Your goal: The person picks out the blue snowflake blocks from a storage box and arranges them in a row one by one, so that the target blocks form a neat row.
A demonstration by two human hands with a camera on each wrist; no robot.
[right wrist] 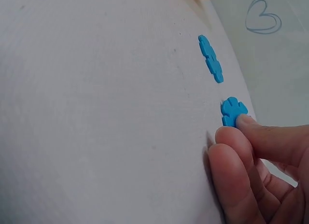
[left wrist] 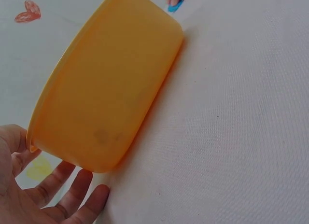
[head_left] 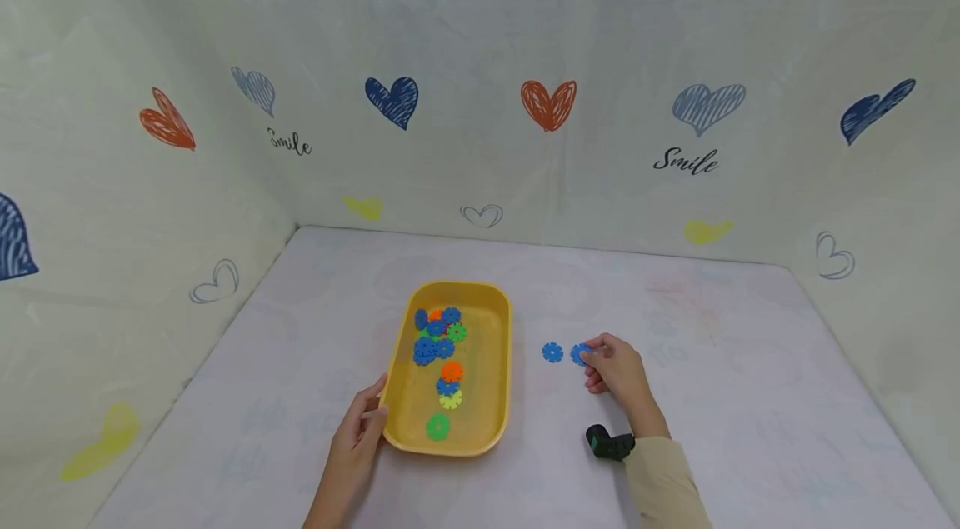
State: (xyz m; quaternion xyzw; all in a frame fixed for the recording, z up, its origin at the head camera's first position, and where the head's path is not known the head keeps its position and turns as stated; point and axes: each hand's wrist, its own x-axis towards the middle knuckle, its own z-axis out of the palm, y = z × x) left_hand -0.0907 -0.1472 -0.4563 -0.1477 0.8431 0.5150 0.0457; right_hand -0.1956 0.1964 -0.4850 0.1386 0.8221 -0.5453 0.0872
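Observation:
My right hand [head_left: 617, 371] pinches a blue notched plastic disc [right wrist: 233, 111] between thumb and fingertips, close over the table. Another blue disc [head_left: 552, 352] lies flat on the table just left of it. With thumb and fingers my left hand [head_left: 357, 429] grips the rim of a yellow plastic tray [head_left: 495, 379] at its near left corner; in the left wrist view the other fingers spread below that rim. Inside the tray, several blue discs [head_left: 425, 348] are heaped toward the far left with green and orange ones. Nearer me lie an orange disc [head_left: 452, 371], a yellow disc [head_left: 451, 401] and a green disc [head_left: 438, 427].
A black device [head_left: 609, 442] is worn at the right wrist, by the beige sleeve [head_left: 666, 479]. The white-covered table [head_left: 735, 396] meets a pale curtain [head_left: 465, 21] printed with hearts at the back and on both sides.

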